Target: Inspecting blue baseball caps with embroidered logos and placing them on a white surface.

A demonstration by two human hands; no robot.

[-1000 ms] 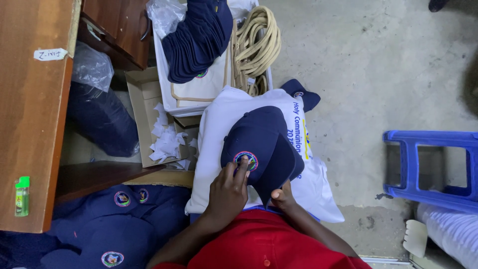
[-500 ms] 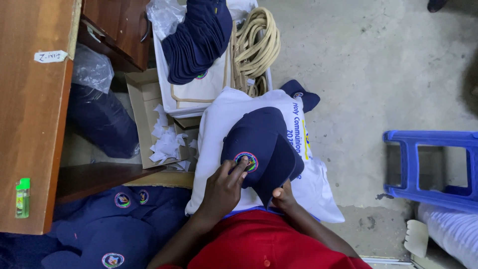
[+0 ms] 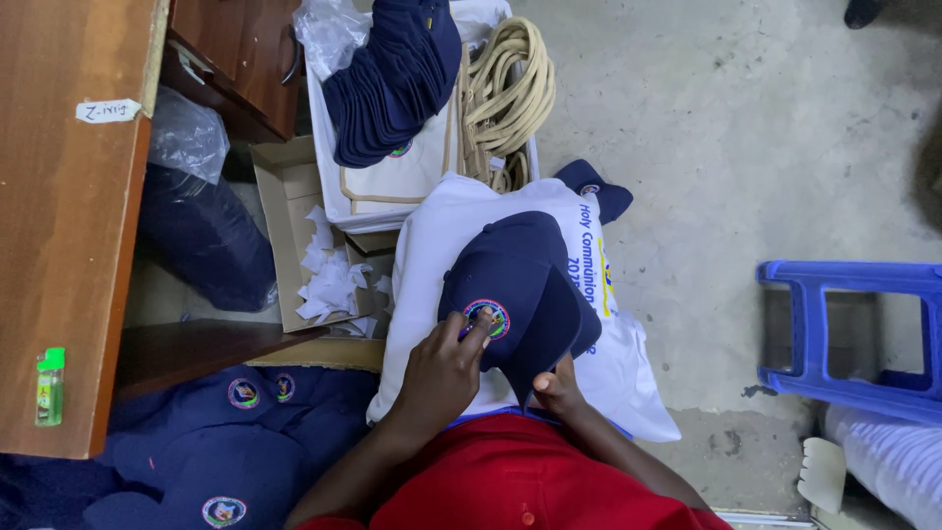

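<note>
At the far left I see a brown wooden desk (image 3: 69, 245) with a small green lighter (image 3: 49, 385) lying near its lower edge, and beside it a dark bundle wrapped in clear plastic (image 3: 201, 211). Below that lies a heap of navy garments with round badges (image 3: 226, 442). Moving right, an open cardboard box (image 3: 294, 231) holds scraps of white paper. Above it a stack of navy caps (image 3: 392, 79) rests on a white bag, just beside a coil of beige rope (image 3: 510, 93). In the middle I have a navy cap (image 3: 520, 285) lying on a pile of white printed cloth (image 3: 442, 255) in my lap, just above my red shirt (image 3: 520, 481). My left hand (image 3: 442, 378) reaches up over the cloth, its fingertips (image 3: 478, 329) pressed onto the round embroidered badge (image 3: 488, 319) on the cap's front; I cannot tell whether they pinch anything small there. My right hand (image 3: 559, 388) is mostly hidden beneath the cap's brim, fingers curled at the brim's lower edge and seeming to grip it from under. Another navy cap (image 3: 594, 186) peeks out from behind the white pile. Further right is bare concrete floor (image 3: 726, 128), then a blue plastic stool (image 3: 854, 334) well apart from the cap, and at the bottom right corner someone's pale striped sleeve (image 3: 883, 461).
</note>
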